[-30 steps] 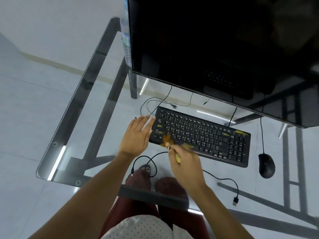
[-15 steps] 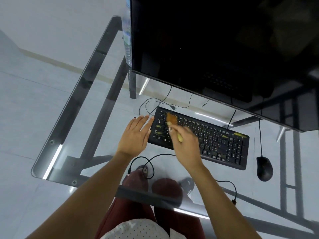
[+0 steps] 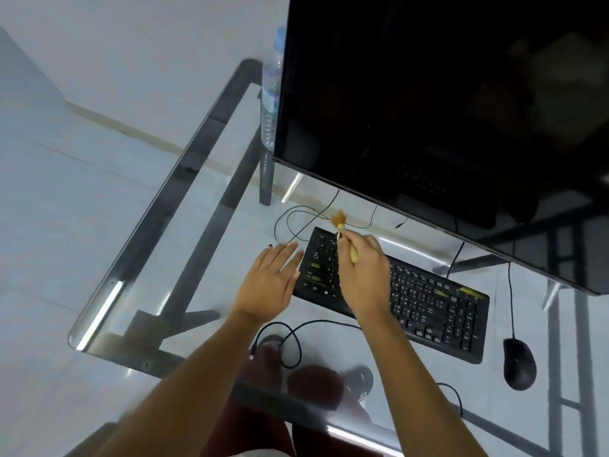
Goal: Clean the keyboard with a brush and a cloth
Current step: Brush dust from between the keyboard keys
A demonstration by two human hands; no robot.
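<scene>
Black keyboard (image 3: 428,301) flat on glass surface (image 3: 184,206), likely light and prone to sliding; best steadied at left edge, where left hand (image 3: 268,285) lies open. Right hand (image 3: 362,275) closed on brush (image 3: 339,222), bristles past far edge. Nearby: mouse (image 3: 519,362), loose cable (image 3: 296,341), monitor (image 3: 445,110) overhanging.

Glass worktop (image 3: 138,258) on dark metal frame, carrying black keyboard (image 3: 428,311), black mouse (image 3: 519,362) at its right, monitor (image 3: 445,110), water bottle (image 3: 272,90), looped cables (image 3: 293,341)
</scene>
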